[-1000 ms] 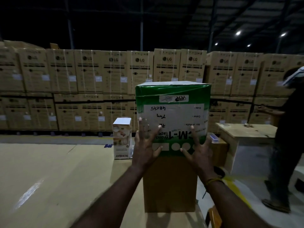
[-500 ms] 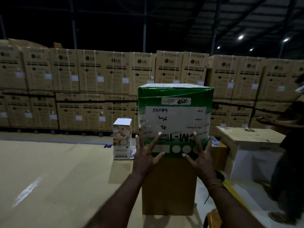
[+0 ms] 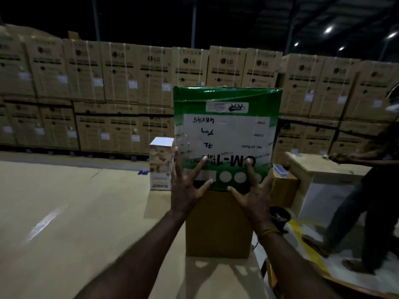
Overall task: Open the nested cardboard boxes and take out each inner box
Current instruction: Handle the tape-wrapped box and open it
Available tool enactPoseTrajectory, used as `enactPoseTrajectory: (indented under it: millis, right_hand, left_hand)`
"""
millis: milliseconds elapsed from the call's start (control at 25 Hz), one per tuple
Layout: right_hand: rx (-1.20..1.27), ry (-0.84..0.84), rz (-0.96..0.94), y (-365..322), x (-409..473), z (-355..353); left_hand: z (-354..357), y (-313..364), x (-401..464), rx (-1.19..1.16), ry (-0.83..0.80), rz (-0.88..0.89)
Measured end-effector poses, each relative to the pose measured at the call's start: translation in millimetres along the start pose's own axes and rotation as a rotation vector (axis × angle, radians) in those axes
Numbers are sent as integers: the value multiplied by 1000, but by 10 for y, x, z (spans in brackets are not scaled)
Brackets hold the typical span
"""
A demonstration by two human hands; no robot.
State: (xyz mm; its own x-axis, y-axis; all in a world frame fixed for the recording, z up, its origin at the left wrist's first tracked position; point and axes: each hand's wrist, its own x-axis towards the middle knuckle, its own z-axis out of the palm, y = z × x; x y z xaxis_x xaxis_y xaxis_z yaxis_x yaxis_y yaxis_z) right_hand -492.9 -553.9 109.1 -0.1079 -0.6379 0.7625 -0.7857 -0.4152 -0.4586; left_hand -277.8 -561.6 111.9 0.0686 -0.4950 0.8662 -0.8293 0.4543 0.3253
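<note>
A green-and-white printed box [image 3: 226,126], wrapped in shiny tape with its print upside down, stands on top of a plain brown cardboard box [image 3: 218,225] on the floor in front of me. My left hand [image 3: 185,190] lies flat against the lower left of its front face, fingers spread. My right hand [image 3: 254,195] presses the lower right of the same face, fingers also spread. Neither hand wraps around an edge. I cannot tell whether the green box sits inside the brown one or only on it.
A small white product box [image 3: 160,165] stands on the floor just left. Right are a small brown box [image 3: 282,188], a black pot [image 3: 279,216], a wooden table [image 3: 319,167] and a walking person [image 3: 371,190]. Stacked LG cartons [image 3: 121,83] wall the back.
My view has drawn closer and tilted up a little. Both hands stay spread on the green box's front. The person at the right has stepped further into view.
</note>
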Motion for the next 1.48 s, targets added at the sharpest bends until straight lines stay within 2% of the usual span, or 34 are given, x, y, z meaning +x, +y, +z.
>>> enactPoseTrajectory:
  millis: [120, 320, 440, 520, 640, 1000, 1160, 1360, 1480]
  right_hand:
    - [13, 35, -48, -151, -225, 34]
    - [-75, -45, -173, -477, -665, 27]
    - [-152, 73, -195, -770, -852, 0]
    - [-156, 114, -218, -1020, -1008, -25]
    - [-76, 64, -201, -1432, -1342, -67]
    - [-8, 146, -182, -3014, -2729, -187]
    - [-17, 79, -123, -3693, -3479, -308]
    - [-63, -79, -86, -4162, -4279, -470]
    - [-70, -110, -26, -4365, -4412, -556]
  left_hand:
    - [-229, -116, -177, 46, 7, 22]
    - [-757, -296, -486, 72, 47, 84]
    - [-1093, -344, -669, 109, 54, 123]
    - [-1348, -388, -804, 137, 61, 135]
    - [-1805, -538, -1049, 190, 75, 182]
    - [-3664, -985, -2023, 325, 71, 226]
    - [-4540, -1077, -2515, 286, 17, 242]
    - [-5257, -1090, -3231, 277, -136, 123]
    - [-5494, -1036, -3329, 255, -186, 34]
